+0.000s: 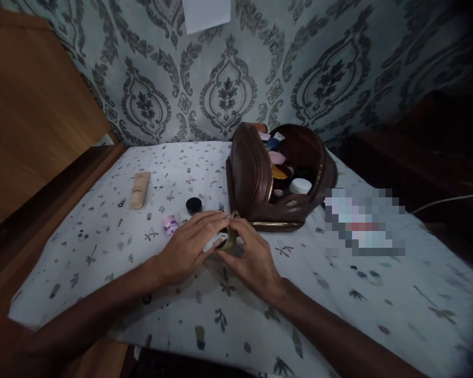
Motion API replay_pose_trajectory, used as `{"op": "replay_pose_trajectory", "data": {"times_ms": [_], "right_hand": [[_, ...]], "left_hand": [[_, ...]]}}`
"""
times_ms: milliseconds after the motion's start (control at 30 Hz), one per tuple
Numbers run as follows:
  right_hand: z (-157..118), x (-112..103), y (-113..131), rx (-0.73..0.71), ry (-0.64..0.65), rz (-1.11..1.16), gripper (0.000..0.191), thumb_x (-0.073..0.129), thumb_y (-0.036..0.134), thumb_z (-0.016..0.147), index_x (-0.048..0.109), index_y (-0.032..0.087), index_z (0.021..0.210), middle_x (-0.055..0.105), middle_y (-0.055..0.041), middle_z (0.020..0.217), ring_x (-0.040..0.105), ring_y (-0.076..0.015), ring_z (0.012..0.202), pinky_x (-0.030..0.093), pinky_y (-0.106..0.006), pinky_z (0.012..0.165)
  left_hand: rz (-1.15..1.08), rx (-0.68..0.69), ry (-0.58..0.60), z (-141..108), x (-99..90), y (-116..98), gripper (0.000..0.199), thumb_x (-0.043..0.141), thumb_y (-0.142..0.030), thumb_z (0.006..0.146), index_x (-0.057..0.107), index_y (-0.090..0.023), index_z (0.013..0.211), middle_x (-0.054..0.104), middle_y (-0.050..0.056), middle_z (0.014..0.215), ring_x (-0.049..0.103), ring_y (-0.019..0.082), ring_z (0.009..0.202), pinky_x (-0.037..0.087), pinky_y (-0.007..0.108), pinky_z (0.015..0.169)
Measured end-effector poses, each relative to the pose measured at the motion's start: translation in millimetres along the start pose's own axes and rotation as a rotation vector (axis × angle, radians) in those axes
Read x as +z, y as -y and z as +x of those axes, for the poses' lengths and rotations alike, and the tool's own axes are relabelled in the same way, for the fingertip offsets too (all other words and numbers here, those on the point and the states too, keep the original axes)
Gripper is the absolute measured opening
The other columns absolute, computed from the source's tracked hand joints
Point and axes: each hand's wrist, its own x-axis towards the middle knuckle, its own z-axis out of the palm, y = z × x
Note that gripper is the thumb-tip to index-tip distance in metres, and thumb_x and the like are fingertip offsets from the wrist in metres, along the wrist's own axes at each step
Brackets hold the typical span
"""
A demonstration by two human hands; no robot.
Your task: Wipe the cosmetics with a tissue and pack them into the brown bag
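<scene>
Left hand (187, 245): fingers curled over a white piece (212, 242), partly hidden
Right hand (254, 258): fingers grasping an olive item (230, 240)
Olive item: between both hands, near the bag (250, 170)
Bag: brown, unzipped
Left of bag: black disc (194, 205), beige tube (140, 190)

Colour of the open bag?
The bag is dark brown; best seen in the head view, the only one.

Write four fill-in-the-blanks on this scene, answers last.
The open cosmetic bag is coloured ____.
Inside it, the largest round lid is coloured ____.
The beige tube is to the ____ of the round black object.
The small greenish object is between the left hand and the ____ hand.
Missing: brown; white; left; right.
</scene>
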Motion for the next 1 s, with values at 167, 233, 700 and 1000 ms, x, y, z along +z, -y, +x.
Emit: {"op": "replay_pose_trajectory", "data": {"times_ms": [167, 233, 700, 1000], "right_hand": [[-2.3, 1.3, 1.7, 0.102, 0.011, 0.041, 0.039, 0.074, 0.029, 0.085, 0.057, 0.025, 0.119, 0.071, -0.0074, 0.112, 0.069, -0.0247, 0.102, 0.058, -0.038, 0.089], [-2.9, 2.2, 1.6, 0.205, -0.015, 0.085, 0.042, 0.078, 0.028, 0.08, 0.058, 0.025, 0.117, 0.071, -0.0052, 0.107, 0.07, -0.0232, 0.097, 0.058, -0.036, 0.084], [4.6, -0.9, 5.0, 0.192, -0.132, -0.03, 0.033, 0.072, 0.019, 0.074, 0.058, 0.023, 0.104, 0.064, -0.0019, 0.093, 0.063, -0.0186, 0.079, 0.052, -0.028, 0.065], [0.2, -3.7, 11.6, 0.098, -0.033, -0.107, 0.043, 0.067, 0.009, 0.07, 0.055, 0.024, 0.108, 0.063, -0.0038, 0.099, 0.065, -0.0222, 0.091, 0.057, -0.033, 0.077]], "left_hand": [[-0.192, -0.379, 0.073, 5.3, -7.6, -2.4, 0.031, 0.035, -0.033, 0.106, 0.058, -0.017, 0.12, 0.071, 0.009, 0.113, 0.068, 0.02, 0.105, 0.055, 0.033, 0.09], [-0.259, -0.487, 0.099, 8.1, -9.7, -4.1, 0.033, 0.032, -0.038, 0.106, 0.058, -0.017, 0.109, 0.069, 0.005, 0.094, 0.068, 0.017, 0.085, 0.053, 0.028, 0.075], [0.222, -0.209, 0.017, -9.1, 6.0, -6.8, 0.035, 0.042, -0.036, 0.103, 0.039, -0.018, 0.132, 0.068, 0.012, 0.112, 0.072, 0.023, 0.091, 0.055, 0.032, 0.069], [0.554, 0.235, -0.242, 1.5, 0.5, -13.8, 0.003, 0.054, -0.011, 0.095, 0.056, -0.012, 0.096, 0.066, 0.008, 0.084, 0.063, 0.018, 0.073, 0.054, 0.028, 0.065]]}}
